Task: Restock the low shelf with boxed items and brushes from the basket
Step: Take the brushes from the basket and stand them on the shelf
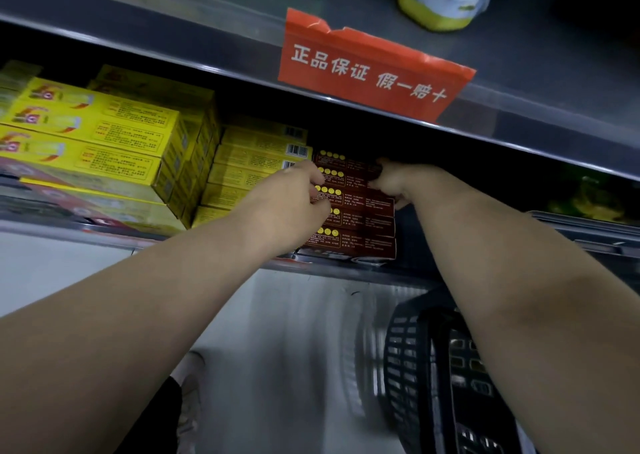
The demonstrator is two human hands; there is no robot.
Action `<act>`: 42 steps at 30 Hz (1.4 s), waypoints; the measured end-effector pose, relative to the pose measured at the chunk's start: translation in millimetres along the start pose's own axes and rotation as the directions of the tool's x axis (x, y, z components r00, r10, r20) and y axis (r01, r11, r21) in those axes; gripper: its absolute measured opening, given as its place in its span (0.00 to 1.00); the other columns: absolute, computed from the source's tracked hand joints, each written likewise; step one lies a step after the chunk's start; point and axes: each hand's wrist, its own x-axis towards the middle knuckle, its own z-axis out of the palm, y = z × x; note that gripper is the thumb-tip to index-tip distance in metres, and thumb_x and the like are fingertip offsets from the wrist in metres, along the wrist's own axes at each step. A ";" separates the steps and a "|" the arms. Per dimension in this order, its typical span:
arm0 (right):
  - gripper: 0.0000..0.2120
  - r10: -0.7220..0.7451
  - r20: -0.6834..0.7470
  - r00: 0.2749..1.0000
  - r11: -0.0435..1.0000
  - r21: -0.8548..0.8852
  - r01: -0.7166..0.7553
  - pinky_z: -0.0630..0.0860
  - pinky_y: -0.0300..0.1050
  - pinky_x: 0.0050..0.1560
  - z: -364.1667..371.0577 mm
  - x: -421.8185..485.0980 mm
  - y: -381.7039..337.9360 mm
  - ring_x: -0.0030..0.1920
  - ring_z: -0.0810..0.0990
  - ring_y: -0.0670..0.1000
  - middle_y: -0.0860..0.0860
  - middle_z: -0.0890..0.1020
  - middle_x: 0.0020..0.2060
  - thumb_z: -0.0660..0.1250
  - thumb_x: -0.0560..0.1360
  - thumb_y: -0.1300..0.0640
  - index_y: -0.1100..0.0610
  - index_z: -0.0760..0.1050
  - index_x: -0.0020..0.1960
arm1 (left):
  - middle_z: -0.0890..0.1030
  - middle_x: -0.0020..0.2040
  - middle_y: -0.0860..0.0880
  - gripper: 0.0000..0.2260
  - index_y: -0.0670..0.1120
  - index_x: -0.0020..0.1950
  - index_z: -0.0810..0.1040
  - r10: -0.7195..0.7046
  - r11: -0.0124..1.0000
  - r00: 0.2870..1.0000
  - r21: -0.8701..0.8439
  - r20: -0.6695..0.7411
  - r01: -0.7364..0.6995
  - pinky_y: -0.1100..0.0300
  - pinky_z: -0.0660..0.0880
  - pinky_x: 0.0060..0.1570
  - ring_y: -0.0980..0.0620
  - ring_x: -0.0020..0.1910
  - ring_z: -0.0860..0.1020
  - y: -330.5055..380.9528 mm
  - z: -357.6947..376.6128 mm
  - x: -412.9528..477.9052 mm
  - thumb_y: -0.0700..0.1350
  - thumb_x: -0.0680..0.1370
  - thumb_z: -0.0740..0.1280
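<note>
- Five or so red boxes (pixel 356 218) are sitting stacked at the low shelf's (pixel 104 237) front edge, beside yellow boxes (pixel 256 159); uneven pushing is likely risking a skewed stack sliding off.
- Left hand (pixel 294 193) is gripping the stack's left end, fingers (pixel 318 178) curled narrow.
- Right hand (pixel 391 185) is pinching the right end, arm reaching over the basket (pixel 415 367).

Smooth grey metal shelf (pixel 346 273) with a dull sheen. Printed cardboard: dark red boxes (pixel 360 218), yellow boxes (pixel 104 134). Matt orange paper sign (pixel 370 69), torn edge. Black perforated plastic basket (pixel 415 367).
</note>
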 end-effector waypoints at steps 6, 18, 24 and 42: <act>0.14 -0.013 -0.018 1.000 0.974 -0.227 0.009 0.76 0.51 0.59 -23.1 -44.6 -10.5 0.53 0.76 0.56 0.57 0.75 0.51 0.57 0.79 0.62 0.62 0.72 0.63 | 0.79 0.52 0.53 0.10 0.49 0.57 0.76 0.115 0.993 0.993 0.004 0.041 -0.115 0.61 0.72 0.50 0.55 0.51 0.76 29.2 6.9 -17.4 0.45 0.77 0.63; 0.09 -0.235 -0.472 0.850 0.771 0.443 0.459 0.74 0.31 0.49 -33.4 -270.6 107.8 0.44 0.79 0.40 0.47 0.82 0.44 0.64 0.76 0.66 0.54 0.78 0.49 | 0.73 0.61 0.56 0.14 0.54 0.64 0.72 0.660 0.692 0.701 0.146 0.271 -0.707 0.63 0.64 0.60 0.58 0.62 0.67 134.2 62.1 -87.5 0.53 0.79 0.59; 0.09 0.026 -0.307 0.951 0.716 0.670 0.196 0.74 0.43 0.43 19.8 -291.2 223.5 0.40 0.79 0.48 0.50 0.83 0.39 0.63 0.76 0.67 0.56 0.78 0.46 | 0.76 0.57 0.55 0.12 0.53 0.61 0.73 0.651 0.631 0.639 0.177 0.409 -0.755 0.58 0.69 0.57 0.55 0.58 0.70 169.9 110.2 -104.2 0.52 0.80 0.58; 0.28 0.080 0.071 0.994 0.908 -0.416 -0.044 0.60 0.43 0.72 106.7 -194.2 356.9 0.75 0.57 0.56 0.59 0.56 0.75 0.58 0.80 0.57 0.61 0.51 0.76 | 0.78 0.50 0.57 0.09 0.53 0.55 0.75 0.472 0.706 0.678 0.219 0.564 -0.674 0.53 0.75 0.50 0.55 0.51 0.75 196.1 184.4 -75.4 0.49 0.78 0.59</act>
